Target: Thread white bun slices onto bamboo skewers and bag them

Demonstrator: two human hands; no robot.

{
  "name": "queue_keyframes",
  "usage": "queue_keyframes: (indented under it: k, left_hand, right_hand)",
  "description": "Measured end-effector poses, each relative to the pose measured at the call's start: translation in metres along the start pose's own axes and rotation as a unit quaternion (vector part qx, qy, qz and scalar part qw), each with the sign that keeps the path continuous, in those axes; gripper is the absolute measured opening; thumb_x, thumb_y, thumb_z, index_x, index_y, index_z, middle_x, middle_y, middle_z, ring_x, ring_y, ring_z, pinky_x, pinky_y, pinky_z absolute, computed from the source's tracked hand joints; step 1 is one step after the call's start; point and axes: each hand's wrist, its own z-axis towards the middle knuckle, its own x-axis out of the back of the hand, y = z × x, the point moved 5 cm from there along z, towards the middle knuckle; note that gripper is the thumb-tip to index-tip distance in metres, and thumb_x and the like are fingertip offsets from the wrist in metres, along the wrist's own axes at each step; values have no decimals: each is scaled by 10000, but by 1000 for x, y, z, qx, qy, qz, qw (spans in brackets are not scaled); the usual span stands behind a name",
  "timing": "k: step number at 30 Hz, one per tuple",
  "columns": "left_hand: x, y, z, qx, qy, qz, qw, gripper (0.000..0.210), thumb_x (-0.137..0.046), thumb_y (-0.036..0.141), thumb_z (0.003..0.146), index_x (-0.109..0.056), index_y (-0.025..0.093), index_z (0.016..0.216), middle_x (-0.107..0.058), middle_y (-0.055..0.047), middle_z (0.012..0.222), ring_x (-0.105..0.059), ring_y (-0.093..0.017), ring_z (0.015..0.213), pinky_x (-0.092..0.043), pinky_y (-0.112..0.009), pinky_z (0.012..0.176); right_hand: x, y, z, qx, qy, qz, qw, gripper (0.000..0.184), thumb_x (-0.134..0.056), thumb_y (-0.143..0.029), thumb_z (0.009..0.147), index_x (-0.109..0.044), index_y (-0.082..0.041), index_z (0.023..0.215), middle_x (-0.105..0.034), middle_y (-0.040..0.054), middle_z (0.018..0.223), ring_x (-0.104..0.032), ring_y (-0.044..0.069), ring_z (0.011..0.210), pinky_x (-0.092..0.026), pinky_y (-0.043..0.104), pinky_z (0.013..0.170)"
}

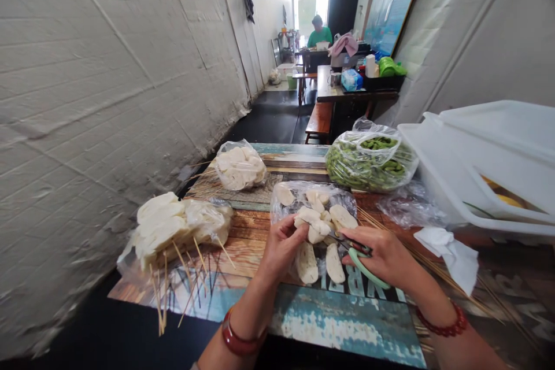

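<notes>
My left hand point(281, 245) pinches a bunched, pale white food piece point(318, 230), its exact kind unclear. In my right hand point(385, 254) is a pair of scissors point(366, 270) with light green handles, the blades at the piece's right side. Beneath both hands lies a clear plastic bag point(291, 186) spread on the table. Several loose pale slices point(335, 263) rest on and around it. To the left, a stack of white slices point(158, 219) on wooden skewers point(186, 263) sits partly in plastic.
A knotted bag of white pieces point(240, 167) stands at the back left. Farther right are a bag of green pods point(368, 162), a white plastic tub point(459, 167) and a crumpled tissue point(448, 254). Bare skewers point(425, 269) lie right of my hand. A person point(319, 33) sits far behind.
</notes>
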Motion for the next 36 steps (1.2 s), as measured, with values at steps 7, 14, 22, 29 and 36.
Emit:
queue_keyframes:
  k: [7,14,22,29,36]
  left_hand:
    - [1,2,0,-21,-2,23,1000,326,-752,397,783,-753,149,996,-729,-79,879,-641,-192,794,-492,-274,754]
    - [-1,4,-1,-26,-9,49,998,311,-758,417,775,-762,157,945,-699,-59,797,-612,-174,738,-478,-254,713]
    - [-3,1,-1,-7,-41,71,997,319,-715,412,815,-746,151,996,-697,-52,841,-615,-177,770,-477,-262,736]
    - [-1,-5,-1,22,-45,52,997,277,-711,415,806,-711,144,864,-676,-35,789,-609,-173,748,-472,-262,713]
    - [-1,-4,-1,20,-48,42,998,239,-718,383,808,-707,148,851,-664,-22,767,-587,-144,722,-444,-223,669]
  right_hand:
    - [-2,-4,3,-34,-9,15,999,579,-792,-290,741,-632,-183,1287,-689,114,1096,-658,254,902,-548,378,805]
    - [1,-9,5,-61,-16,41,997,606,-795,-233,728,-613,-187,1305,-670,82,1033,-627,223,851,-531,368,803]
    - [-4,-2,3,-40,-12,47,998,617,-815,-271,726,-617,-190,1305,-684,106,1086,-645,249,928,-534,366,810]
    - [-7,2,3,5,-3,43,999,425,-761,-323,802,-692,-179,1197,-735,118,1054,-688,267,930,-545,375,837]
    - [-9,5,1,17,11,40,999,388,-749,-354,818,-714,-173,1159,-758,115,1092,-717,277,978,-556,362,861]
